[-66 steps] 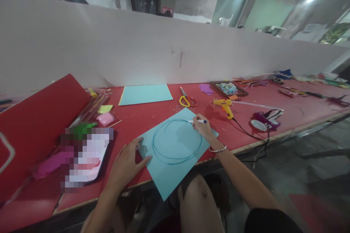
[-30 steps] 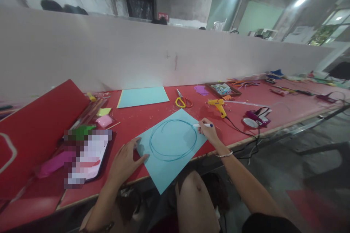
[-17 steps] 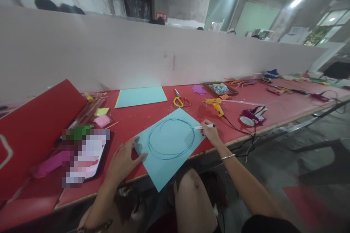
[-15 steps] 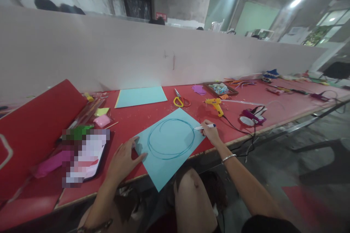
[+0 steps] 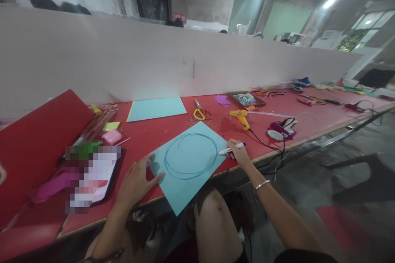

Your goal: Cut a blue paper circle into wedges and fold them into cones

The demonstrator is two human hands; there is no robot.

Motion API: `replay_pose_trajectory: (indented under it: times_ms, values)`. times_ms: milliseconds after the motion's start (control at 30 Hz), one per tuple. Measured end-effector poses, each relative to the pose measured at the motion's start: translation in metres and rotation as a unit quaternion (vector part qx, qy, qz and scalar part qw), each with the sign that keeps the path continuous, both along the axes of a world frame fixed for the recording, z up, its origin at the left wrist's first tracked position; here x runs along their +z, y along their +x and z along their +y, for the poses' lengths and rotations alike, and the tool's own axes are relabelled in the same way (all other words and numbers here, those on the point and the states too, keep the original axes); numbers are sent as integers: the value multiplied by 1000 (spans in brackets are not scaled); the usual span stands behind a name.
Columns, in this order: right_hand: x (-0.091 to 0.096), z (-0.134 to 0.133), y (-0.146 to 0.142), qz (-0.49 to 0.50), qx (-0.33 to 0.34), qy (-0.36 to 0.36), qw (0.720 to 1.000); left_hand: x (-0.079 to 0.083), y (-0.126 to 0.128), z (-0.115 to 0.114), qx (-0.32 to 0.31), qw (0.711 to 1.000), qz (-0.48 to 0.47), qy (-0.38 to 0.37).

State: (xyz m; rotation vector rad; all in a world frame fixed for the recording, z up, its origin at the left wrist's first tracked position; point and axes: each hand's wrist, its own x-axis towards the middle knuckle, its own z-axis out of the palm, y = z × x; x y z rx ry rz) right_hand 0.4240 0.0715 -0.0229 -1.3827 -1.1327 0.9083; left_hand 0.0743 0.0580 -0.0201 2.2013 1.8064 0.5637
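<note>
A light blue sheet of paper (image 5: 182, 195) lies turned at an angle on the red table, its near corner jutting past the edge. On it a large oval (image 5: 167, 160) is drawn in darker blue, with doubled lines. My right hand (image 5: 238, 154) is closed around a white marker (image 5: 233, 148) with a dark end; its tip meets the oval's right side. My left hand (image 5: 139, 181) rests at the sheet's left edge, thumb and fingers apart, the thumb lying on the paper.
Scissors (image 5: 202, 113) and a stack of light blue sheets (image 5: 156, 109) lie farther back. A yellow glue gun (image 5: 240, 119) with a black cord is at right, near a purple tool (image 5: 283, 130). A phone (image 5: 98, 176) and pink packet (image 5: 112, 136) lie left, beside a red board (image 5: 40, 144).
The marker tip has slid a little down along the oval's right side, and my right hand has moved down with it. My left hand keeps its place on the paper.
</note>
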Motion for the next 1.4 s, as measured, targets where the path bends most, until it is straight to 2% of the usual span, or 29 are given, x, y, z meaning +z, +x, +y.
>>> replay_pose_trajectory:
  times_ms: [100,200,267,367,400,467,567,667,767,933,1167,1400]
  values:
    - [1,-8,-1,5,12,1,1000,-3,-1,1,13,997,-26,74]
    - [2,-11,-10,15,16,8,1000,-7,15,-13,8,985,-39,167]
    - [3,-13,-22,23,14,17,999,-13,40,-33,-52,979,-22,194]
    - [3,-16,-47,43,-4,39,998,-25,87,-64,-194,955,-5,224]
    - [4,-18,-55,52,-9,46,998,-29,99,-71,-211,949,3,235]
    - [5,-20,-67,70,-7,54,996,-34,114,-76,-197,945,28,259]
    - [7,-22,-78,97,27,61,993,-38,110,-69,-147,951,50,267]
    - [6,-23,-85,89,46,66,993,-38,93,-61,-144,953,49,264]
    - [0,-28,-98,33,47,70,996,-42,86,-61,-157,945,54,280]
    - [-6,-34,-118,-77,52,77,993,-45,89,-66,-155,933,59,320]
    - [-8,-30,-115,-110,67,58,990,-36,91,-65,-155,932,48,324]
    - [-11,-32,-116,-109,88,44,989,-32,96,-66,-130,952,44,273]
